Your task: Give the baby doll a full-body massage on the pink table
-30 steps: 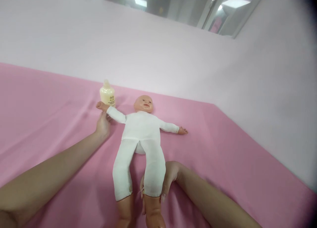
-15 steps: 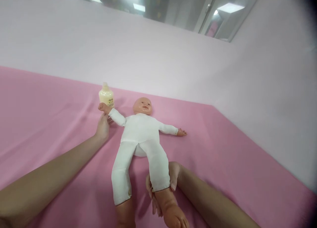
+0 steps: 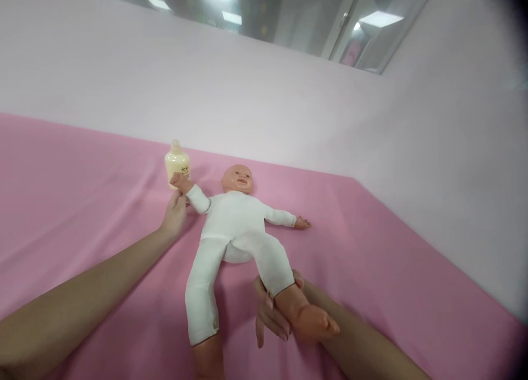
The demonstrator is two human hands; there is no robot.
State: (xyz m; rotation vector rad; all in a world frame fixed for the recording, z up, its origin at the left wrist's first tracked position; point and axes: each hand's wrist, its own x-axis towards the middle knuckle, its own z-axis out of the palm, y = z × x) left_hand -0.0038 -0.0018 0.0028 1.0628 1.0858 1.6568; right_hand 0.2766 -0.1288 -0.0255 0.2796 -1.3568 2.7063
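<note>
A baby doll (image 3: 233, 220) in a white cloth suit lies face up, its head toward the wall and its arms out to the sides. My left hand (image 3: 175, 209) is closed on the doll's arm at the left, just below its small fist; some of my fingers are hidden behind that arm. Under the doll's leg on the right, my right hand (image 3: 272, 314) is wrapped round the lower part, near the cuff, and the leg is bent outward. The doll's other leg rests straight, its foot cut off by the lower edge of the view.
A pump bottle (image 3: 177, 163) of pale yellow liquid stands behind the doll's raised fist. Pink cloth (image 3: 371, 270) covers the table, with creases at the left. A white wall (image 3: 268, 99) rises behind, with a window (image 3: 305, 17) above.
My right hand has swung the doll's leg outward to the right and up. My left hand has shifted the doll's arm slightly inward, to the right.
</note>
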